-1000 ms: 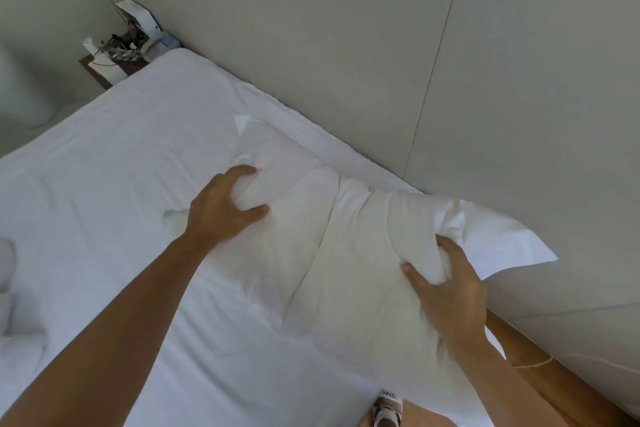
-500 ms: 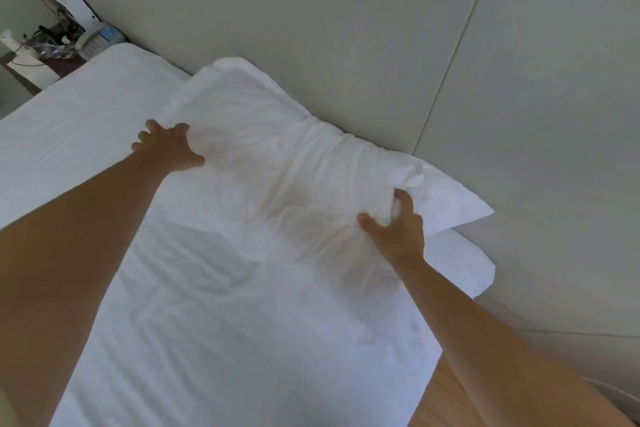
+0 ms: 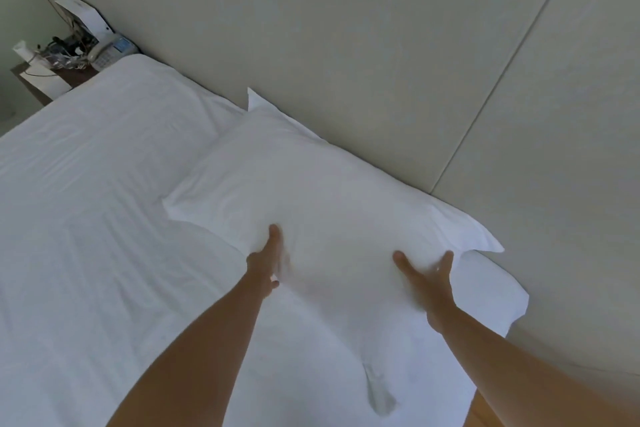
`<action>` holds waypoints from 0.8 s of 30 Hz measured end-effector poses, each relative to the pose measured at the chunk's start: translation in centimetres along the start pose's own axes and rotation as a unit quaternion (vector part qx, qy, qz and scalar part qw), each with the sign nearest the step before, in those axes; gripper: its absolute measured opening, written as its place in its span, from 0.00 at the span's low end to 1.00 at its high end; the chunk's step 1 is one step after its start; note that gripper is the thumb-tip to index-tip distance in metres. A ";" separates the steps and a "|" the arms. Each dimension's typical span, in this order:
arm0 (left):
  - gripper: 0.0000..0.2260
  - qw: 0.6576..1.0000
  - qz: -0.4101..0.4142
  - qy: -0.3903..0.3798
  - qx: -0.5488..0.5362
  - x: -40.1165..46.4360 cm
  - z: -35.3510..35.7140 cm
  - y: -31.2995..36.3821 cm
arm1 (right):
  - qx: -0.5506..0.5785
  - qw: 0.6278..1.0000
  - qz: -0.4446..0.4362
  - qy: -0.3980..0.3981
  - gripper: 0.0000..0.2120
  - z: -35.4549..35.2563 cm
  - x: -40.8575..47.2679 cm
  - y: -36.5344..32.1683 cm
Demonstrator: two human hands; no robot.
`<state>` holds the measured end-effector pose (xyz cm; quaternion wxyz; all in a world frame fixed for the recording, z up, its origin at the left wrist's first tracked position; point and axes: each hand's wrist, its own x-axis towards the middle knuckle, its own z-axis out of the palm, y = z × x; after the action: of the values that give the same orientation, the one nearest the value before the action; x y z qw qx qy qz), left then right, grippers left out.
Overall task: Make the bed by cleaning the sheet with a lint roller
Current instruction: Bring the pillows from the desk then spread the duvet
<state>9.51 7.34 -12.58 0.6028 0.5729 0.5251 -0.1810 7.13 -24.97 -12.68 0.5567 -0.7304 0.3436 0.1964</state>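
A white pillow (image 3: 311,191) lies flat at the head of the bed, against the padded wall. My left hand (image 3: 265,262) rests on its near edge with fingers stretched out. On the pillow's near right part my right hand (image 3: 427,279) presses with spread, straight fingers. The white sheet (image 3: 86,218) covers the mattress and shows light creases. No lint roller is in view.
A dark bedside table (image 3: 38,87) stands at the far left with a telephone (image 3: 109,50), papers and cables. The grey padded headboard wall (image 3: 381,45) runs along the bed's far side. A strip of wooden floor (image 3: 485,416) shows at the bottom right.
Both hands have let go of the pillow's ends and moved inward onto its near edge with open fingers. The pillow now lies flat and smooth against the wall.
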 end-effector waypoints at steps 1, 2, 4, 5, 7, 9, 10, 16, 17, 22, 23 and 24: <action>0.62 0.998 0.010 0.019 -0.057 0.6 0.0 0.6 | 0.015 1.000 0.000 -0.002 0.66 0.0 0.7 0.2; 0.58 0.994 0.017 0.018 -0.109 1.2 -0.1 1.4 | 0.028 1.000 0.006 -0.005 0.66 0.1 1.4 0.4; 0.42 0.985 0.017 0.001 -0.174 2.6 -0.3 3.1 | 0.056 0.998 0.003 -0.021 0.65 0.4 2.5 1.0; 0.35 0.981 0.027 0.001 -0.190 3.0 -0.2 3.8 | 0.062 0.998 -0.009 -0.027 0.64 0.6 2.7 0.9; 0.25 0.973 0.077 0.025 -0.214 3.6 0.3 4.8 | 0.062 0.997 -0.049 -0.025 0.59 1.2 2.7 0.4; 0.21 0.960 0.123 0.053 -0.247 2.7 1.0 5.6 | 0.041 0.993 -0.108 -0.012 0.55 2.1 2.3 -0.3; 0.21 0.951 0.147 0.061 -0.266 2.4 1.1 6.2 | 0.039 0.991 -0.126 -0.007 0.52 2.7 1.8 -0.8; 0.26 0.981 0.101 0.152 -0.070 5.1 -1.9 6.5 | 0.008 0.996 -0.079 -0.043 0.54 4.5 0.6 -1.5; 0.30 0.982 0.084 0.164 0.030 5.2 -2.3 6.0 | -0.028 0.997 -0.054 -0.051 0.56 4.5 0.2 -1.6; 0.37 0.866 0.296 0.062 0.398 1.1 -2.8 2.8 | -0.324 0.929 -0.180 0.016 0.52 4.6 -2.4 -1.6; 0.36 0.845 0.302 0.015 0.442 0.1 -3.1 2.3 | -0.359 0.912 -0.198 -0.017 0.48 4.4 -3.2 -1.9; 0.35 0.843 0.299 -0.013 0.447 -1.0 -3.4 2.1 | -0.358 0.910 -0.207 -0.033 0.43 4.1 -4.0 -2.3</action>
<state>9.37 10.57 -10.00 0.3124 0.9074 0.1824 -0.2141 6.44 -19.66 -9.69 0.2970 -0.9284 0.0727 0.2110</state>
